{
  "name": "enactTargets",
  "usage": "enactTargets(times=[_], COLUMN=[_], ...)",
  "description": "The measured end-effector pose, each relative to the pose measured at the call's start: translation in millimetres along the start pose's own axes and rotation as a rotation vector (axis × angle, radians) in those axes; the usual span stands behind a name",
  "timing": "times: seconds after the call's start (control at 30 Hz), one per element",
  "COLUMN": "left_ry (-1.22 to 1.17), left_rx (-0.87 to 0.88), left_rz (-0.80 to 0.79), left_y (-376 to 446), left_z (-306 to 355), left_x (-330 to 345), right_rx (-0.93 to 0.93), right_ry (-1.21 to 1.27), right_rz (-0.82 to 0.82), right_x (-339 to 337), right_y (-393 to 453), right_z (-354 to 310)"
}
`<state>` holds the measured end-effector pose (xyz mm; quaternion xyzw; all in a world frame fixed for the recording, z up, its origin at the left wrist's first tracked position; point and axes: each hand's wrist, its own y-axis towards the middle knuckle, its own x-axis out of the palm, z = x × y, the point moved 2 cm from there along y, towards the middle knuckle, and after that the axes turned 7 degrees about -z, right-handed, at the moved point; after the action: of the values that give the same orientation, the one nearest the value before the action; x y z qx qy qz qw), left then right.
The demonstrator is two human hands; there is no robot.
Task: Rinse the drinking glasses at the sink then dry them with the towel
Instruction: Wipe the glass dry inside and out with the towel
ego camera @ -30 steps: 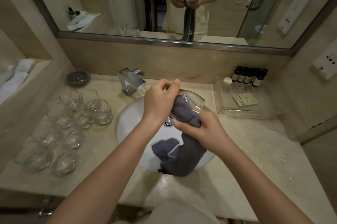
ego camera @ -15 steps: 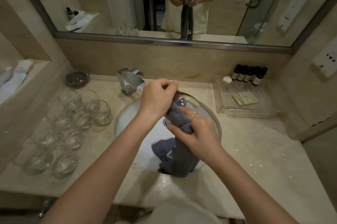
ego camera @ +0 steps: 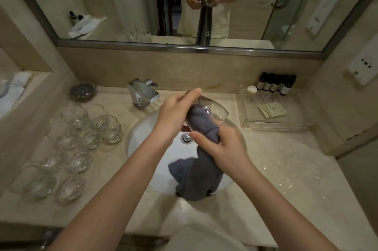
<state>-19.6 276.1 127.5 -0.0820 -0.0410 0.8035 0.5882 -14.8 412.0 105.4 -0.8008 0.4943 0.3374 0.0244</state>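
While my left hand [ego camera: 173,115] grips the glass [ego camera: 212,108] and my right hand [ego camera: 223,144] pushes the towel [ego camera: 201,173] inside, the wet glass may slip into the sink [ego camera: 141,138].

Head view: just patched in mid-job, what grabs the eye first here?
Over the sink, the left hand holds a tilted glass while the right hand pushes a grey towel into it, its tail hanging into the basin. A cluster of empty glasses crowds the counter to the left.

Glasses [ego camera: 86,140] left of the sink [ego camera: 143,140], tray [ego camera: 272,124] right, faucet [ego camera: 143,95] behind it
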Motion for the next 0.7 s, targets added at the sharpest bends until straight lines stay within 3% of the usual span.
enactTargets(times=[0.07,0.13,0.17,0.3,0.4,0.43,0.5,0.63,0.7], left_ry=[0.116,0.146,0.144,0.202,0.286,0.294,0.200,-0.146,-0.089], left_rx=[0.063,0.152,0.203,0.527,0.787,0.800,0.654,-0.032,-0.037], left_rz=[-0.016,0.046,0.089,0.190,0.170,0.143,0.062,-0.109,-0.042], left_y=[2.5,3.4,3.1,-8.6,-14.4,-12.9,-7.8,-4.1,-1.6], left_z=[6.6,12.3,13.2,2.8,-3.8,-2.9,0.7,10.3,10.4], left_x=[-3.1,-4.4,-4.6,-2.5,-3.3,-4.5,-5.9,-7.3,-11.6], right_rx=[-0.166,-0.163,-0.079,0.339,0.417,0.404,0.288,-0.209,-0.287], right_ry=[-0.245,-0.253,-0.100,0.910,1.210,1.195,0.989,-0.104,-0.313], right_rz=[0.041,0.031,-0.022,-0.296,-0.328,-0.330,-0.306,-0.122,-0.086], right_x=[2.0,0.3,-1.5,-10.3,-12.6,-12.2,-13.1,-9.3,-5.2], right_y=[-4.6,-3.2,-0.4,5.6,2.2,2.5,5.3,5.7,4.5], right_z=[-7.4,-12.0,-9.3,-7.8,-5.1,-3.2,-2.6,-5.5,-9.9])
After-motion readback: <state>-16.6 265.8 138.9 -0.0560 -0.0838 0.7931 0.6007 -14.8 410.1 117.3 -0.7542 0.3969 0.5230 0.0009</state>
